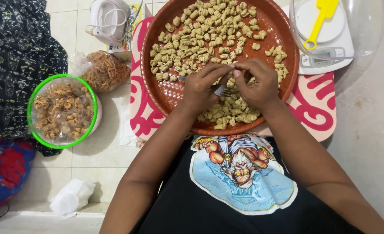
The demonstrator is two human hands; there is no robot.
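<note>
A large round brown tray point(283, 30) lies in front of me, full of several small ridged dough pieces point(200, 39). My left hand point(200, 89) grips a metal fork point(223, 90) over the tray's near half. My right hand point(257, 82) meets it from the right, its fingertips pinched together over the fork's tines; whatever they pinch is hidden. More shaped dough pieces point(233, 110) lie just below my hands.
The tray rests on a pink and white board point(317, 104). Left on the tiled floor: a green-rimmed bowl of fried pieces point(62, 110), a plastic bag of fried pieces point(103, 69), a white hand mixer point(109, 19). Top right: a kitchen scale point(326, 60) under a clear bowl with a yellow spatula point(319, 19).
</note>
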